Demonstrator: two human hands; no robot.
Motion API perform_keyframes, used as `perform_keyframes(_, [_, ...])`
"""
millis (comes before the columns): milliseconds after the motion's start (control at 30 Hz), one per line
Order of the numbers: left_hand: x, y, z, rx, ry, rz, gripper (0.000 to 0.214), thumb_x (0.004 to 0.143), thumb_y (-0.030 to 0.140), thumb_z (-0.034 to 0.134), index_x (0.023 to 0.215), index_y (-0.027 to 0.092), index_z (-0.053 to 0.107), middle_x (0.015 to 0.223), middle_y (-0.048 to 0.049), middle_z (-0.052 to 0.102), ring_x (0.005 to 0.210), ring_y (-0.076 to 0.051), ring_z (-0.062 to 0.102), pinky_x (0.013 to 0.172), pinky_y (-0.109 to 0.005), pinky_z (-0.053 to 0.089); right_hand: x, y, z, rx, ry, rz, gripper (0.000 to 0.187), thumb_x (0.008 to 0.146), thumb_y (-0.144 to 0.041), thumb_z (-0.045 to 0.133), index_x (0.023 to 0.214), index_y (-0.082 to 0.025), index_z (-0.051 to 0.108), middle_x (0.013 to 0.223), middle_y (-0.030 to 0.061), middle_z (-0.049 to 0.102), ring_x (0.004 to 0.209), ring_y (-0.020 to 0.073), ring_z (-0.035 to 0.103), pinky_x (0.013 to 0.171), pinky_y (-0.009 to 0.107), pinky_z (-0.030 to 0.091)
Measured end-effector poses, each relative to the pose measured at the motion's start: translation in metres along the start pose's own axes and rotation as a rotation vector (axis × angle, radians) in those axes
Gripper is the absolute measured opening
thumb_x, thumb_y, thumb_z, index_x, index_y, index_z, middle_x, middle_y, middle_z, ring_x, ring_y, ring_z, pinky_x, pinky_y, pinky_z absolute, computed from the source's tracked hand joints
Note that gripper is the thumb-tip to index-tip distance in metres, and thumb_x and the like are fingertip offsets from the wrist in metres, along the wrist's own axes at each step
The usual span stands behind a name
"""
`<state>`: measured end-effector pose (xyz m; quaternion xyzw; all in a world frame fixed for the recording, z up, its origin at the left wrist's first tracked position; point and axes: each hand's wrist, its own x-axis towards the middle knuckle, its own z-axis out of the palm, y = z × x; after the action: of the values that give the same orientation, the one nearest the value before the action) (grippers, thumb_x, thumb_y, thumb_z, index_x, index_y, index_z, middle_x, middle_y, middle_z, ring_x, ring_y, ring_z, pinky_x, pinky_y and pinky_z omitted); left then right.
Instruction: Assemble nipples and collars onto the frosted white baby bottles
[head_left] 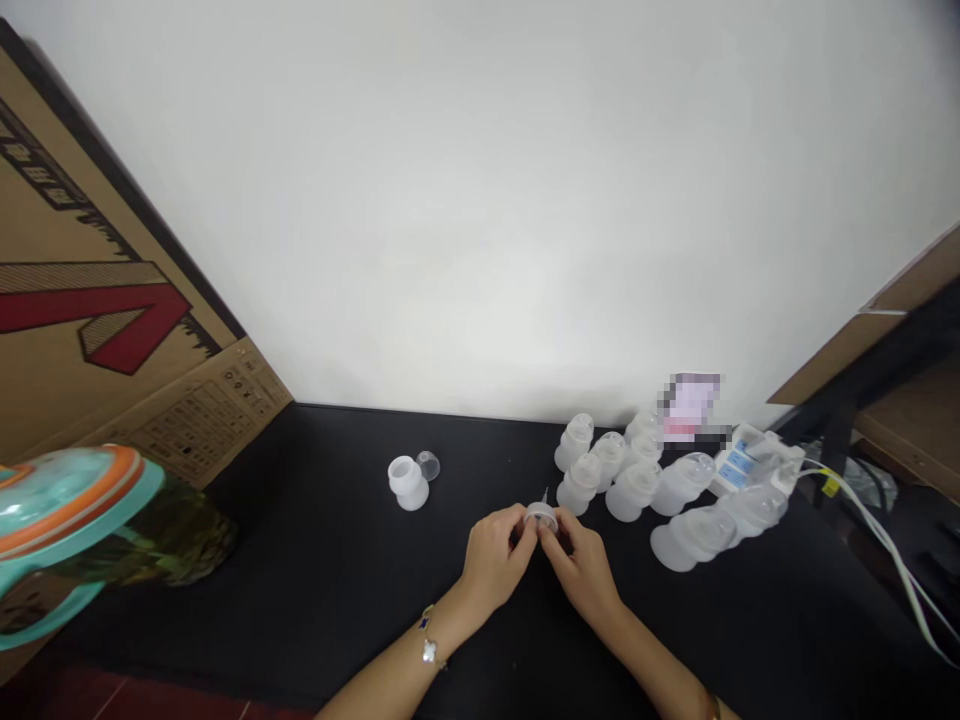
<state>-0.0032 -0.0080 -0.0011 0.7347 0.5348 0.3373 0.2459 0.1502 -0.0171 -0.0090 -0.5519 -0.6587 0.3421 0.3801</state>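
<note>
My left hand (495,552) and my right hand (580,562) meet over the black table, their fingertips pinching a small round whitish ring (541,514) from both sides. It looks like the collar and nipple of a baby bottle, with a thin tip sticking up; the fingers cover part of it. Off to the left stands an uncapped white baby bottle (409,483) with a wide mouth. Its clear dome cap (428,465) rests beside it. Close to my right hand, several capped baby bottles (579,484) stand in a cluster, and others (682,540) lie tilted further right.
A large jug with a turquoise and orange lid (82,500) is at the left, before a printed cardboard box (97,290). White cables (885,530) run from a white device (754,460) at the right. The white wall (480,220) rises behind the black table (330,560).
</note>
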Motion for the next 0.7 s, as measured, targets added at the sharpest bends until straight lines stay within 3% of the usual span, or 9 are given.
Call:
perform_keyframes(233, [0.000, 0.000, 0.000, -0.037, -0.009, -0.021, 0.033, 0.096, 0.034, 0.044, 0.068, 0.019, 0.054, 0.063, 0.0019, 0.055, 0.058, -0.013, 0.049, 0.057, -0.024, 0.031, -0.001, 0.001, 0.001, -0.072, 0.026, -0.004, 0.034, 0.094, -0.046, 0.047, 0.070, -0.022, 0.048, 0.059, -0.0046, 0.049, 0.052, 0.0118, 0.044, 0.050, 0.023, 0.030])
perform_keyframes(433, [0.000, -0.002, 0.003, -0.041, 0.024, -0.026, 0.030, 0.094, 0.031, 0.047, 0.067, 0.019, 0.056, 0.062, 0.0029, 0.054, 0.057, -0.012, 0.047, 0.056, -0.023, 0.031, -0.001, -0.003, 0.000, -0.074, 0.016, -0.013, 0.035, 0.096, -0.048, 0.044, 0.074, -0.022, 0.051, 0.060, -0.0036, 0.052, 0.052, 0.0134, 0.047, 0.051, 0.024, 0.032])
perform_keyframes(700, [0.003, 0.000, -0.003, 0.039, 0.070, -0.016, 0.024, 0.088, 0.025, 0.053, 0.064, 0.018, 0.057, 0.061, 0.0033, 0.054, 0.055, -0.011, 0.048, 0.056, -0.023, 0.032, -0.001, -0.009, -0.003, -0.050, 0.022, 0.011, 0.031, 0.095, -0.048, 0.047, 0.101, -0.022, 0.062, 0.072, 0.0005, 0.066, 0.060, 0.0168, 0.058, 0.055, 0.025, 0.041])
